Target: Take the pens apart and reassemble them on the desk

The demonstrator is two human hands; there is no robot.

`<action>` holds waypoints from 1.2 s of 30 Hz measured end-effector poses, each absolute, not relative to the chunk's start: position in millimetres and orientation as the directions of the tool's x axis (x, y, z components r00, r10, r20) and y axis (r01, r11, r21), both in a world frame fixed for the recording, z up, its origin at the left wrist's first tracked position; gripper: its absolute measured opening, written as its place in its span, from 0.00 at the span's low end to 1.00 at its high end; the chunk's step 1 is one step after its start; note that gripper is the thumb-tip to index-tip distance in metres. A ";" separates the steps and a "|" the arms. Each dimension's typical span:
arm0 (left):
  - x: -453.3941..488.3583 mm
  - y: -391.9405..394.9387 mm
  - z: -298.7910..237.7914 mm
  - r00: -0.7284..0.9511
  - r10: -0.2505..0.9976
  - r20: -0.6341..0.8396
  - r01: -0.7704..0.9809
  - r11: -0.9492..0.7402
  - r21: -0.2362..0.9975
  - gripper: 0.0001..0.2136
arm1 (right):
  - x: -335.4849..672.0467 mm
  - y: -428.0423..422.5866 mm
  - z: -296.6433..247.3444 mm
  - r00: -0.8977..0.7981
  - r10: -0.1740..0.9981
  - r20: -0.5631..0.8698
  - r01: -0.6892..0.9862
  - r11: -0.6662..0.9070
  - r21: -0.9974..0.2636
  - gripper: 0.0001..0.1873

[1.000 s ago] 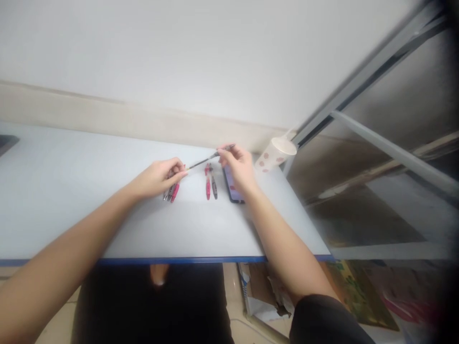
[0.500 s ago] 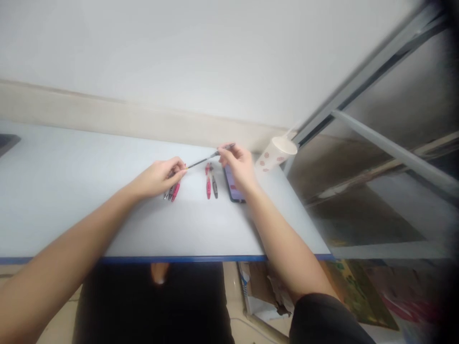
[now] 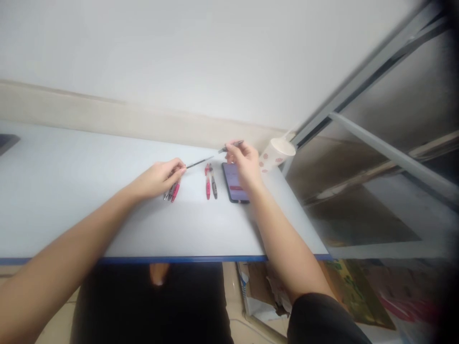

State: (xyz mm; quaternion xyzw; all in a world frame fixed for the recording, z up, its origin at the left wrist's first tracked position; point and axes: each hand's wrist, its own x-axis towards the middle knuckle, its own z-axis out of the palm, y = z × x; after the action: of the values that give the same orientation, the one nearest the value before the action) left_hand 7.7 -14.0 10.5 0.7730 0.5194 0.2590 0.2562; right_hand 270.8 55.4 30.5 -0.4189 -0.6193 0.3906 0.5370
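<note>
Here my left hand (image 3: 168,177) pinches the slim rod (image 3: 199,163), my right hand (image 3: 245,160) grips the dark pen piece (image 3: 234,145), and I want them in line, pinched lightly

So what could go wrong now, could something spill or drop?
Maybe a spill: the right hand, holding a slim dark pen piece, looks close to the white paper cup with reddish patterns, so a bump might tip it. I can't see inside, but any drink could wet the black-edged rectangular phone nearby.

Maybe a drop: the left hand pinches a thin dark stick by one end, so it might slip.
</note>
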 end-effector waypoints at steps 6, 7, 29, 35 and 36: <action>7.6 -14.3 10.8 0.324 0.938 0.123 0.685 -0.323 0.653 0.16 | 272.2 56.7 30.2 -0.107 0.936 0.334 0.119 0.346 -0.931 0.10; 7.9 -14.5 11.1 0.325 0.938 0.121 0.687 -0.322 0.651 0.16 | 274.4 58.6 31.2 -0.113 0.935 0.337 0.109 0.349 -0.931 0.11; 13.3 -16.4 16.8 0.323 0.942 0.087 0.693 -0.298 0.656 0.15 | 273.0 49.4 36.1 -0.182 0.920 0.348 0.166 0.377 -0.911 0.13; 15.2 -16.1 16.8 0.332 0.941 0.070 0.708 -0.297 0.641 0.16 | 272.4 51.9 33.8 -0.159 0.926 0.344 0.142 0.366 -0.920 0.13; 15.8 -16.3 16.8 0.334 0.940 0.064 0.705 -0.294 0.646 0.16 | 272.3 52.6 33.1 -0.153 0.927 0.343 0.135 0.363 -0.922 0.14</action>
State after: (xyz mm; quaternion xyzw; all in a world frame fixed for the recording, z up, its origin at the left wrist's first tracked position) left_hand 15.8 -16.3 16.8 0.7729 0.5321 0.2230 0.2641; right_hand 272.3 52.6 33.1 -0.4074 -0.6514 0.3904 0.5073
